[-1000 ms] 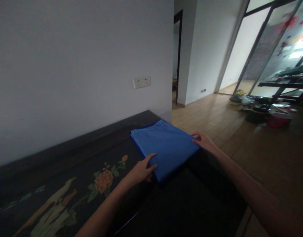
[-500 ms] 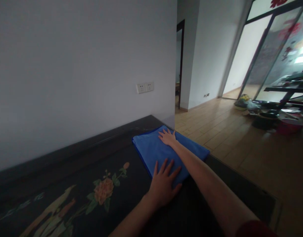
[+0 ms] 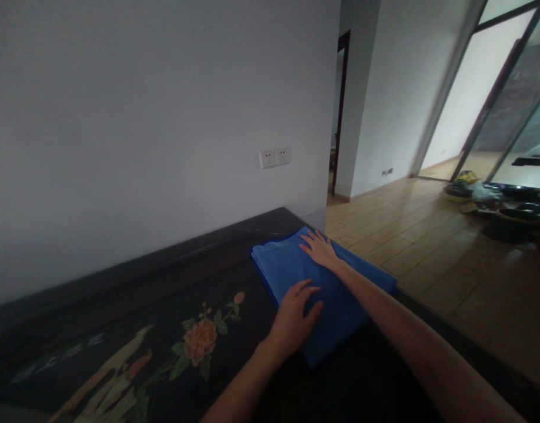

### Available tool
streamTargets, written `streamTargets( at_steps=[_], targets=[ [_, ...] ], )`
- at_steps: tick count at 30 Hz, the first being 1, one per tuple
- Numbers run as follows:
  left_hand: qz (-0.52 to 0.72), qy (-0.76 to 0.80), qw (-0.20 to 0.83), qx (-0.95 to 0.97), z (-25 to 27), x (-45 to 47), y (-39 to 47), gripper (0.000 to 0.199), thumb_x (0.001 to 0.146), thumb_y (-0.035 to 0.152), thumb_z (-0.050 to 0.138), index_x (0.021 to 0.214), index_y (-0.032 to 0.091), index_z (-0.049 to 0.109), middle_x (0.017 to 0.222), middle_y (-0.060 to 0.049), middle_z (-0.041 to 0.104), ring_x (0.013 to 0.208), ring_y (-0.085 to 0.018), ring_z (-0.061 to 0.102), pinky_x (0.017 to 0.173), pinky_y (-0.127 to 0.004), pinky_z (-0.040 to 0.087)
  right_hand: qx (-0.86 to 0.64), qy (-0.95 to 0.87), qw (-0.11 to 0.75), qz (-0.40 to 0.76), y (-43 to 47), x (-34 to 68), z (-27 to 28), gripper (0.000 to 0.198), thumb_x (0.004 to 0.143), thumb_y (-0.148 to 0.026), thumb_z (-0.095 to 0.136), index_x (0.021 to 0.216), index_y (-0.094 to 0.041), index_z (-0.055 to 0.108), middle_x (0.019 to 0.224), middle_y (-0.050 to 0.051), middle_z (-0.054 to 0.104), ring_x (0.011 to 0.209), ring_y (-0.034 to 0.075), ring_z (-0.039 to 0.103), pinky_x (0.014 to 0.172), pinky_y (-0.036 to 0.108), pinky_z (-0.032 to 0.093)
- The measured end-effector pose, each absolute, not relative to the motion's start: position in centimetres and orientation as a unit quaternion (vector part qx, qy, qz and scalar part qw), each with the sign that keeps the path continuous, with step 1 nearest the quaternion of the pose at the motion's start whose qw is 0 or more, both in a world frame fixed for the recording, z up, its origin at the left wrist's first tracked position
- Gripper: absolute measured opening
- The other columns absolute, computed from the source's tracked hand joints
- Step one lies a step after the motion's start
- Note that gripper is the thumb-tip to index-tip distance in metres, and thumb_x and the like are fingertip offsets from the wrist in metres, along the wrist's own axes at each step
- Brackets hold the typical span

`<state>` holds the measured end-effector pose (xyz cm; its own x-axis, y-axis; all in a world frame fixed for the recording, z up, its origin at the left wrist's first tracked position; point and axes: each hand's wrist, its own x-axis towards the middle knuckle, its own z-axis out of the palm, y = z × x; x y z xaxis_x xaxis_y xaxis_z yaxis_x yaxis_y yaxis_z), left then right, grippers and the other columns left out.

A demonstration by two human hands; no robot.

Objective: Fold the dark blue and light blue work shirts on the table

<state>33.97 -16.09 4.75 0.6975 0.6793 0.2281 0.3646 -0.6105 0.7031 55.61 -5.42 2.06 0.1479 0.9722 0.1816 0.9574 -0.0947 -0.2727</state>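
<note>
A folded blue cloth (image 3: pixel 340 299) lies on the dark table top (image 3: pixel 234 358), close to its far right corner. My right hand (image 3: pixel 321 251) rests on the cloth's far part, its fingers spread and pointing up and left. Nearer to me, my left hand (image 3: pixel 296 317) is over the cloth's left edge. Its fingers are curved and apart, with a gap between thumb and fingers, and nothing shows between them. Whether the left fingertips touch the cloth cannot be made out.
A printed orange flower (image 3: pixel 200 341) decorates the table's left part. Behind the table rises a grey wall (image 3: pixel 164 117) with a double socket (image 3: pixel 275 157). To the right is a wooden floor (image 3: pixel 393 229), with several bags and basins (image 3: pixel 514 225) near glass doors.
My left hand has gone from lying flat with spread fingers to a curved, raised shape. More of the cloth's near corner shows. The view has turned slightly left.
</note>
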Motion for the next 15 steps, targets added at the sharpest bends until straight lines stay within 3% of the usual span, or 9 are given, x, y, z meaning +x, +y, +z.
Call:
streamTargets(
  at_steps=[4, 7, 10, 12, 15],
  targets=[
    [0.392, 0.424, 0.315, 0.753, 4.7, 32.0, -7.8, 0.029, 0.080, 0.018, 0.059, 0.108, 0.022, 0.063, 0.126, -0.010, 0.057, 0.126, -0.025, 0.045, 0.111, -0.041, 0.028, -0.687, -0.676, 0.265, 0.009, -11.0, 59.6, 4.2, 0.042, 0.092, -0.037, 0.044, 0.128, -0.019, 0.054, 0.134, 0.013, 0.053, 0.125, 0.026, 0.045, 0.105, 0.042, 0.034],
    [0.376, 0.585, 0.366, 0.619, 3.8, 30.2, -2.0, 0.028, 0.076, 0.019, 0.067, 0.103, 0.016, 0.062, 0.114, -0.014, 0.063, 0.120, -0.028, 0.052, 0.103, -0.040, 0.038, -0.739, -0.606, 0.295, -0.006, -16.5, 64.0, 5.2, 0.027, 0.089, -0.030, 0.045, 0.100, -0.017, 0.065, 0.100, 0.013, 0.067, 0.093, 0.024, 0.063, 0.085, 0.036, 0.048],
    [0.332, 0.611, 0.421, 0.583, 2.8, 29.2, 1.2, 0.021, 0.074, 0.029, 0.070, 0.085, 0.012, 0.063, 0.078, -0.013, 0.069, 0.096, -0.032, 0.065, 0.082, -0.040, 0.051, -0.803, -0.533, 0.264, 0.040, -21.1, 66.9, 5.3, 0.021, 0.088, -0.032, 0.048, 0.081, -0.018, 0.061, 0.070, 0.008, 0.066, 0.062, 0.020, 0.063, 0.062, 0.031, 0.049],
    [0.313, 0.610, 0.455, 0.568, 2.4, 29.1, 2.1, 0.025, 0.077, 0.035, 0.068, 0.080, 0.011, 0.062, 0.063, -0.009, 0.066, 0.080, -0.030, 0.069, 0.069, -0.035, 0.055, -0.812, -0.505, 0.262, 0.131, -23.1, 67.3, 4.9, 0.022, 0.088, -0.037, 0.048, 0.082, -0.018, 0.058, 0.058, 0.003, 0.062, 0.047, 0.016, 0.059, 0.049, 0.028, 0.046],
    [0.305, 0.603, 0.488, 0.553, 2.3, 29.5, 2.6, 0.030, 0.080, 0.038, 0.065, 0.084, 0.008, 0.062, 0.059, -0.009, 0.064, 0.068, -0.025, 0.069, 0.059, -0.031, 0.055, -0.796, -0.449, 0.313, 0.258, -24.4, 66.5, 4.0, 0.025, 0.088, -0.042, 0.049, 0.095, -0.019, 0.053, 0.055, 0.000, 0.061, 0.039, 0.015, 0.057, 0.039, 0.024, 0.043]
  ],
)
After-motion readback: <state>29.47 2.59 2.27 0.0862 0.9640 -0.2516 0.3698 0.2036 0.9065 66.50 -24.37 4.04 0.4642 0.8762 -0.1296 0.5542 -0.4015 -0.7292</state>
